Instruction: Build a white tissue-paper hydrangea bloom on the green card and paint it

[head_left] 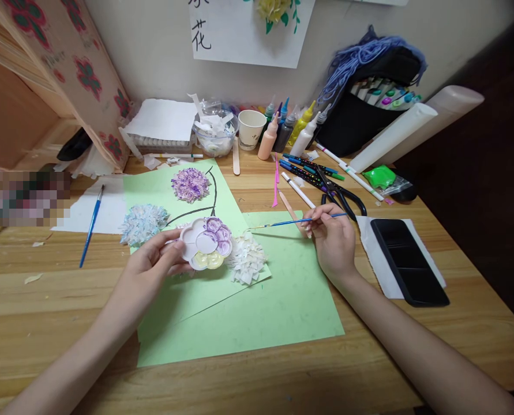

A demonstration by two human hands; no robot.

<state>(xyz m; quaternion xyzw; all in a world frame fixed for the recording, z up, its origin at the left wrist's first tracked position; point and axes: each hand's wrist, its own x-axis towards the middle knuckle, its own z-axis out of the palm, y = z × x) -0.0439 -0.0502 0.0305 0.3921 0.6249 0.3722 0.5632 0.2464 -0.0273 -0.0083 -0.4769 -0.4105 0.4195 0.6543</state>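
Observation:
My left hand (159, 259) grips a white flower-shaped paint palette (191, 237) by its left edge, with purple and yellow paint in its wells. Between the fingers of my right hand (332, 236) is a thin blue paintbrush (288, 222), its tip pointing left, just above a white paper-petal flower (248, 259). That flower lies on green paper (300, 288), partly behind the palette. Farther back on the green sheet are a purple paper flower (190, 184) and a pale blue one (143, 223), with black drawn stem lines between them.
Behind the paper stand paint bottles (269, 138), a paper cup (251, 129) and a bowl of paper scraps (216, 129). Scissors (337, 187) and pens lie right of centre. A phone (408, 259) rests far right; another blue brush (91, 225) lies left.

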